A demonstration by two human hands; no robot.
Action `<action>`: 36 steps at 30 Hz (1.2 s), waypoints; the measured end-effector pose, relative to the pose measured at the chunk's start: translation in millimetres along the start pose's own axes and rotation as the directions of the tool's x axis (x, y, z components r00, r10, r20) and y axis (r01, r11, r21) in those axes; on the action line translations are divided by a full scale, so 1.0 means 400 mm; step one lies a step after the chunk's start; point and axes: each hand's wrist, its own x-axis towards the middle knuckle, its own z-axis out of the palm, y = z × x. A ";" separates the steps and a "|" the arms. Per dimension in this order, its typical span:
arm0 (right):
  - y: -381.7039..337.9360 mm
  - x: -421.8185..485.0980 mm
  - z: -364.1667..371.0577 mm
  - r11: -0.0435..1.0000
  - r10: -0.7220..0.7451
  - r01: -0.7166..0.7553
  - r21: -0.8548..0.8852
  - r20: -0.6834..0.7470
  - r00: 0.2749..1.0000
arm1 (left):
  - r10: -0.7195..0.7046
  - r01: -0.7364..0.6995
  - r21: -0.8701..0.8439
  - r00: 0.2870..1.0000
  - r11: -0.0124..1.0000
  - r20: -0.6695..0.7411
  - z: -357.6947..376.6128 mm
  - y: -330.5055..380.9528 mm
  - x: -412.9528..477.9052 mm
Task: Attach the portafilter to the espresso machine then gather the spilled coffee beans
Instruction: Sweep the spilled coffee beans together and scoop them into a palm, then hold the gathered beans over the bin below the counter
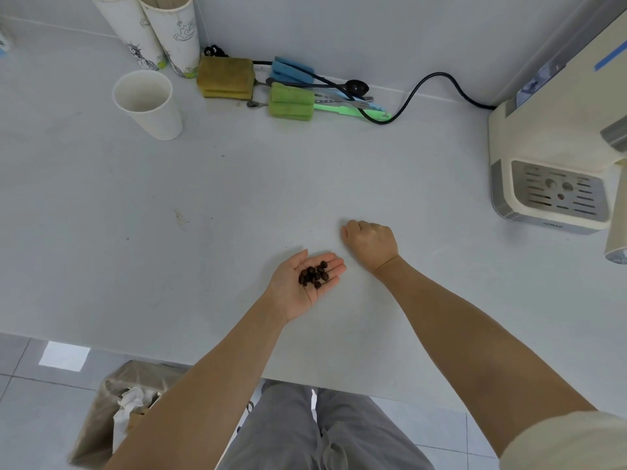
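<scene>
My left hand [298,283] lies palm up on the white counter [237,198], cupping several dark coffee beans [314,274]. My right hand [371,244] rests just to its right, knuckles up and fingers curled against the counter; whether it holds a bean is hidden. The cream espresso machine [549,164] stands at the right edge, its drip tray grille [559,193] facing me. A grey part [615,132] juts out at the machine's right; the portafilter cannot be made out clearly. No loose beans show on the counter.
An empty white paper cup [146,103] stands at the back left, with two tall printed cups [152,32] behind it. Sponges [225,78], brushes and spoons lie along the wall. A black power cord [424,86] runs to the machine. A lined bin [122,412] sits below the counter edge.
</scene>
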 end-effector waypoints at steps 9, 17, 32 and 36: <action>0.007 0.012 -0.045 0.984 0.069 -0.061 0.168 -0.048 0.996 | 0.006 -0.006 0.002 1.000 1.000 -0.001 0.013 0.009 0.011; -0.071 0.047 -0.136 0.954 0.040 0.016 0.299 -0.182 0.983 | 0.040 -0.035 -0.077 0.997 0.996 0.071 0.047 0.018 -0.008; -0.274 0.044 -0.225 0.939 -0.035 0.119 0.321 -0.256 0.966 | 0.207 -0.192 -0.251 0.978 0.949 0.036 -0.050 0.031 -0.126; -0.324 0.035 -0.251 0.923 -0.106 0.183 0.337 -0.234 0.966 | 0.297 -0.286 -0.287 0.955 0.914 -0.004 -0.089 0.015 -0.169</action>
